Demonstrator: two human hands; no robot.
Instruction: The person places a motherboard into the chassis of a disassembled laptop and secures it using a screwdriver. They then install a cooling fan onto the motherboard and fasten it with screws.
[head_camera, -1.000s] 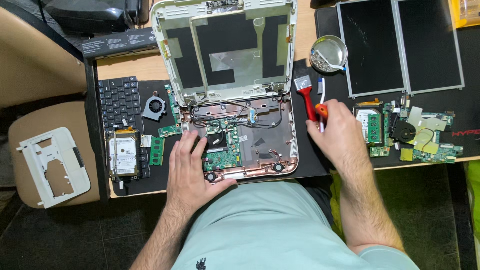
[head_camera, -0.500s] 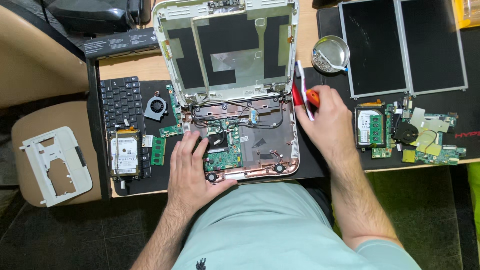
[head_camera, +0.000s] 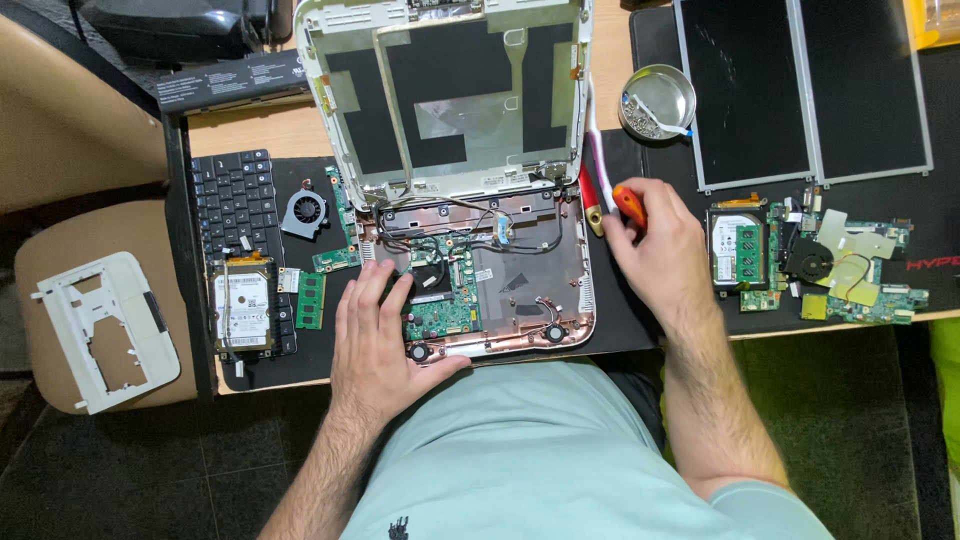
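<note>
On the near desk edge, the opened laptop (head_camera: 470, 270), judged fragile, is pressed flat by the open left hand (head_camera: 380, 340), while a red-handled screwdriver (head_camera: 612, 200) is gripped by the right hand (head_camera: 655, 245) beside its right hinge.

Opened laptop (head_camera: 470, 250) at desk (head_camera: 290, 132) front edge centre; keyboard (head_camera: 235, 205), fan (head_camera: 304, 211) left; bowl (head_camera: 657, 101), panels (head_camera: 810, 90) right rear.
</note>
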